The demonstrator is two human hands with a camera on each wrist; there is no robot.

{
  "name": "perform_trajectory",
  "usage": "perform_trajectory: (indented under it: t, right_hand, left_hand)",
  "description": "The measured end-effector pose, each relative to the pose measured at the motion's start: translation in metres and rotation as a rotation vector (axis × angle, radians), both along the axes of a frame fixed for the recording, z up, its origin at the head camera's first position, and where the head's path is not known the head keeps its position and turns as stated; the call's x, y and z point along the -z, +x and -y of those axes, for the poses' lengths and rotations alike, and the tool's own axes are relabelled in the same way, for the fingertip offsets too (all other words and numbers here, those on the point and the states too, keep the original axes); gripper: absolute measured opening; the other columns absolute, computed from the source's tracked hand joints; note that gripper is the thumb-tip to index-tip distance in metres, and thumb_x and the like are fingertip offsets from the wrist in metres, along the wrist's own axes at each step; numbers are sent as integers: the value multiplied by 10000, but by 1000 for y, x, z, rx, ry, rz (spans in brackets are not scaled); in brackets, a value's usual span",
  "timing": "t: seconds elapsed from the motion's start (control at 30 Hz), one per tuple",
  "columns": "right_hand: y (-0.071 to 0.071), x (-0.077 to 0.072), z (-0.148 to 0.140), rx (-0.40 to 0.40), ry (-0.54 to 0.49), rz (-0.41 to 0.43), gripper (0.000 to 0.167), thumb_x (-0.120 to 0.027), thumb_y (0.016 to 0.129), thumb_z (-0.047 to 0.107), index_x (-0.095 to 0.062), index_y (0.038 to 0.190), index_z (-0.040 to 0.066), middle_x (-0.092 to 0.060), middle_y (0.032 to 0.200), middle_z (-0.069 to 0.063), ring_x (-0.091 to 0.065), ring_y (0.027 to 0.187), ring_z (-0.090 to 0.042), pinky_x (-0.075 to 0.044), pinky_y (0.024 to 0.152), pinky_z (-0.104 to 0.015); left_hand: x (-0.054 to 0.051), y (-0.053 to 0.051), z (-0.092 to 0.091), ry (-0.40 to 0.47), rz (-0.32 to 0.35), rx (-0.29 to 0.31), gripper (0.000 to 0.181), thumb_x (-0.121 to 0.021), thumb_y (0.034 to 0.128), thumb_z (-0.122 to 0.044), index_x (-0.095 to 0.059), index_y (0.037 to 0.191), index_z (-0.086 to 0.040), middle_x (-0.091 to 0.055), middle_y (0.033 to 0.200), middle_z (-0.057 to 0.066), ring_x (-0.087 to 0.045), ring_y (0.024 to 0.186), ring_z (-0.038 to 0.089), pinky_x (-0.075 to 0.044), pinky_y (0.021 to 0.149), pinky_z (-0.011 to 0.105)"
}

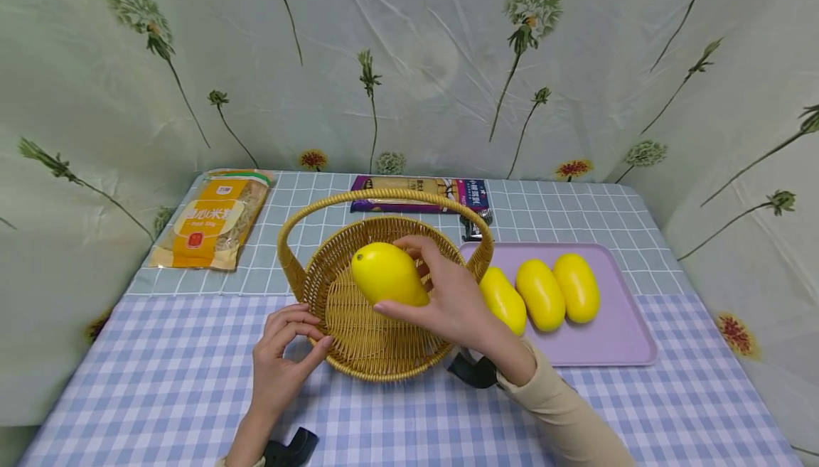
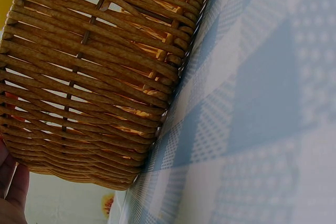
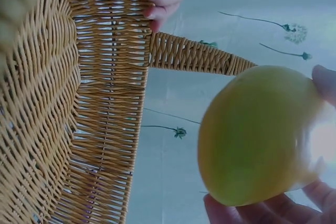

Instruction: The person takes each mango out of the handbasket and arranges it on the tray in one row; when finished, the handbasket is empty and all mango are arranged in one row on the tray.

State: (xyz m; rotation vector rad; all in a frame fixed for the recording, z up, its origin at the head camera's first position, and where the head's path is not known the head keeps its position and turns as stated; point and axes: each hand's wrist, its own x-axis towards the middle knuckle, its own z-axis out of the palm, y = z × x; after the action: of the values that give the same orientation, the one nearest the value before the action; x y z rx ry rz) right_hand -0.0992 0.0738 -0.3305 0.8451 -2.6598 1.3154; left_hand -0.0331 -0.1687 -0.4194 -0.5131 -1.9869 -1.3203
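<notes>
My right hand (image 1: 456,298) grips a yellow mango (image 1: 386,273) between thumb and fingers, holding it over the wicker basket (image 1: 377,367). In the right wrist view the mango (image 3: 257,140) appears beside the basket's rim, with fingertips below it and the thumb at its upper right. My left hand (image 1: 284,353) pinches the basket's left rim, with fingers over the edge and thumb toward the front. The woven wall (image 2: 89,77) fills much of the left wrist view. Three more yellow mangoes (image 1: 540,295) lie on the purple tray (image 1: 623,339) to the right.
The basket's tall arched handle (image 1: 384,193) rises over its opening. A bag of noodles (image 1: 211,222) lies at the back left. Behind the basket is a purple packet (image 1: 409,204), with a small black packet (image 1: 476,224) close to the tray. A checked cloth (image 1: 160,382) covers the table.
</notes>
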Motion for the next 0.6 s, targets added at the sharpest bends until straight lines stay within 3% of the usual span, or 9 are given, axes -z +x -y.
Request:
perform_trajectory:
  t: [0.17, 0.33, 0.6]
  right_hand:
    - [7, 1, -11, -30, -74, -49, 746, -823, 708, 398, -415, 1308, 223, -572, 1104, 55, -579, 829, -104, -542, 680, -274]
    - [14, 2, -23, -48, -132, -60, 756, -841, 704, 331, -404, 1309, 206, -573, 1111, 53, -566, 866, -118, -540, 695, -292]
    - [17, 13, -42, -84, -249, -165, 731, -771, 768, 421, -401, 1321, 119, -572, 1194, -28, -584, 925, -164, -534, 703, -292]
  left_hand:
    - [0, 0, 0, -2, 2, -4, 156, -774, 699, 21, -635, 723, -47, -629, 866, 119, -528, 1007, 337, -389, 968, 317]
    - [0, 0, 0, -3, 7, -4, 163, -767, 687, 44, -634, 723, -43, -618, 849, 175, -527, 1003, 361, -390, 970, 316]
    - [-1, 0, -1, 1, -3, -2, 151, -765, 699, 31, -632, 721, -36, -617, 851, 175, -523, 996, 386, -391, 971, 320]
